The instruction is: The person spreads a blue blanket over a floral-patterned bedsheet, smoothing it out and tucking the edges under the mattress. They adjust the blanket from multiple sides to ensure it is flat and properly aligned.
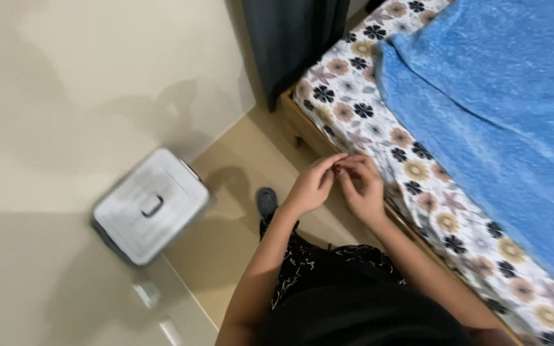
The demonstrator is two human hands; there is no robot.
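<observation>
Dark patterned clothing (pixel 328 282) fills the bottom of the view, and both forearms reach up from it toward the bed (pixel 418 173). Left hand (pixel 312 186) and right hand (pixel 361 186) meet just off the bed's wooden edge, fingertips pinched together around something tiny and reddish (pixel 337 169) (too small to tell what it is, possibly only a nail). Each hand is curled, thumb against forefingers, neither one flat nor spread.

For fine work like this, it looks wise to keep both wrists steady and close, letting only the fingertips move, and to hold the small thing over the floral sheet (pixel 379 122) so it lands there if it slips, not on the floor (pixel 238 192).

Beyond the sheet, farther onto the bed, lies a blue blanket (pixel 501 109). Well away from the bed stands a grey lidded bin (pixel 149 205), by the wall. A dark curtain (pixel 293 38) hangs at the bed's head, and a dark slipper (pixel 266 202) sits beside the left wrist.
</observation>
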